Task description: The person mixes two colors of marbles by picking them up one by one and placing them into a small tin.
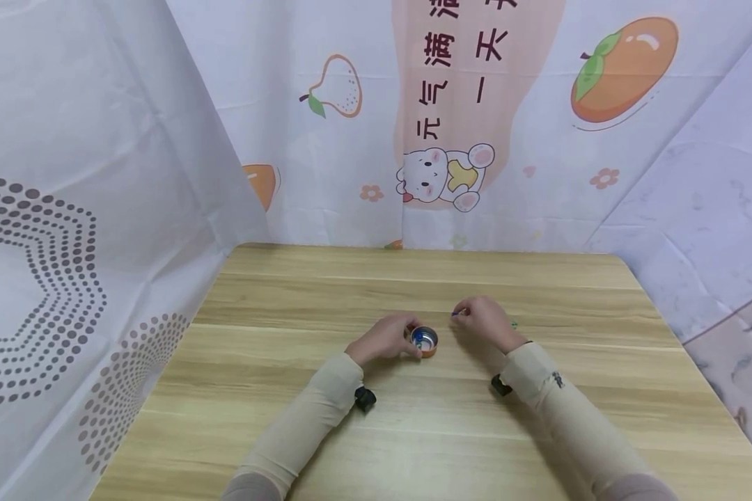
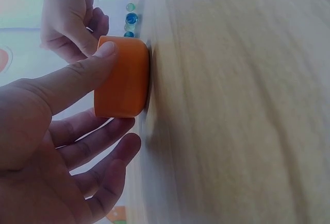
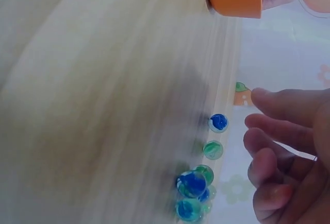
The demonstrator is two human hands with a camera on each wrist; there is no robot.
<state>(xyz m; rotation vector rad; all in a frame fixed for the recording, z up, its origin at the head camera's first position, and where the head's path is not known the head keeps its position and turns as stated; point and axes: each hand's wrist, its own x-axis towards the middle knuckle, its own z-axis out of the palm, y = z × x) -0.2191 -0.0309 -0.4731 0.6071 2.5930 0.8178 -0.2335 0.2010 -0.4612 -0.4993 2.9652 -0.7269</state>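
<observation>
On the wooden table my left hand (image 1: 388, 337) grips an orange round tin (image 2: 124, 77), thumb on one side and fingers on the other. The tin's top is uncovered, with blue and green marbles (image 1: 419, 337) inside against its silvery wall. To the right, my right hand (image 3: 291, 152) hovers with thumb and fingertips apart and nothing between them. Closest to those fingertips is a blue marble (image 3: 218, 123) on the table. A green marble (image 3: 213, 150) lies beside it, and several blue and green marbles (image 3: 191, 184) cluster past that.
The light wooden table (image 1: 413, 431) extends around both hands. Behind it hangs a white printed curtain (image 1: 326, 153) with fruit and a cartoon animal. A white dotted cloth (image 1: 125, 139) hangs along the left side. Both wrists wear small black devices (image 1: 365, 399).
</observation>
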